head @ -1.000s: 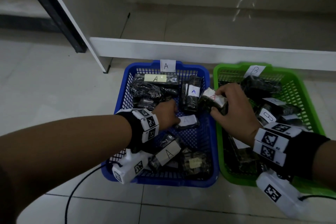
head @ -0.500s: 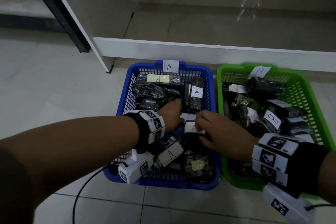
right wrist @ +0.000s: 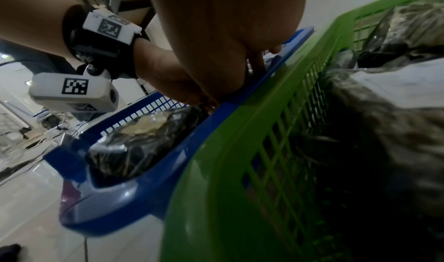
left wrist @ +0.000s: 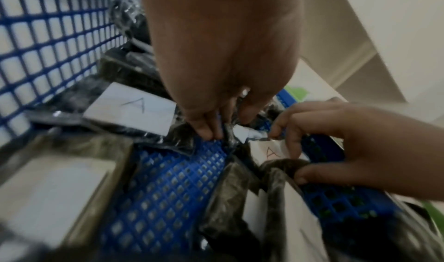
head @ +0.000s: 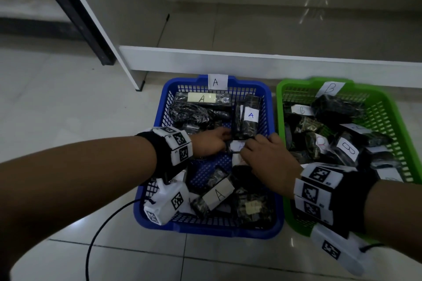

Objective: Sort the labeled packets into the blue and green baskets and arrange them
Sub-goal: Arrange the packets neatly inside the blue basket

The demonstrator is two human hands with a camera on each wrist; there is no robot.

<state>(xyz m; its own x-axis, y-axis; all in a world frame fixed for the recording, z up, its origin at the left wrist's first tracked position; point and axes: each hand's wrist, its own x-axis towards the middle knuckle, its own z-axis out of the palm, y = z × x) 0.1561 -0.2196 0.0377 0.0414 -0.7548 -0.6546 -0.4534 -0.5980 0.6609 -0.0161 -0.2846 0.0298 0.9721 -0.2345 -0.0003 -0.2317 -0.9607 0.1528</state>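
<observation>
The blue basket [head: 205, 232], tagged A, holds several dark packets with A labels. Beside it on the right, the green basket [head: 294, 82], tagged B, holds several B packets. Both hands are low inside the blue basket's middle. My left hand [head: 225, 137] pinches the edge of a white-labelled packet [left wrist: 240, 133] against the basket floor. Just right of it, my right hand [head: 247, 148] grips a dark packet with a red A label [left wrist: 271, 151], index finger on the label and thumb on its near end. My right hand [right wrist: 240, 87] hides that packet in the right wrist view.
A white shelf base [head: 251, 61] runs just behind both baskets, with a dark post [head: 75, 13] at the far left. A black cable [head: 98, 230] trails over the tiled floor in front of the blue basket. Another packet [right wrist: 144, 138] lies in that basket's near right corner.
My right hand carried the red A packet from over the basket border down into the blue basket's middle, beside my left hand. My left hand shifted slightly toward the far side.
</observation>
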